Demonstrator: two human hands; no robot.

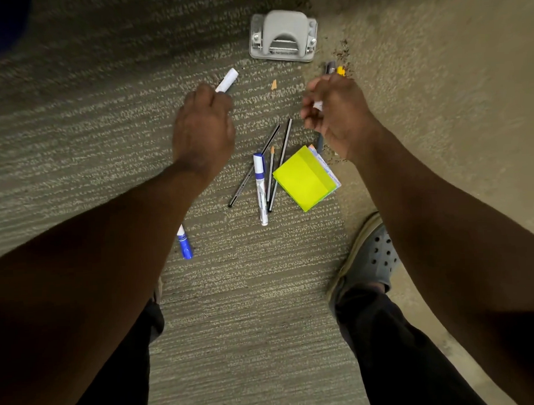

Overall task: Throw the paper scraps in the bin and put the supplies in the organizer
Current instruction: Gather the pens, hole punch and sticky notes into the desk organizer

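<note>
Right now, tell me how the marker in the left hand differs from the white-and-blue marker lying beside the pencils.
The marker in the left hand is gripped, and only its white end shows past the left hand; the floor marker lies free, fully visible. The held one angles up to the right; the floor one runs nearly straight up the picture. The floor one shows a blue cap and band. Both have white barrels.

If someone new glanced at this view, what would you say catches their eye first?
Probably the bright yellow sticky-note pad on the carpet, right of centre, beside a blue-and-white marker and thin pencils. Next, the two bare arms reaching in: the left hand closed on a white marker, the right hand pinching something small and white. A grey hole punch sits at the top.
</note>
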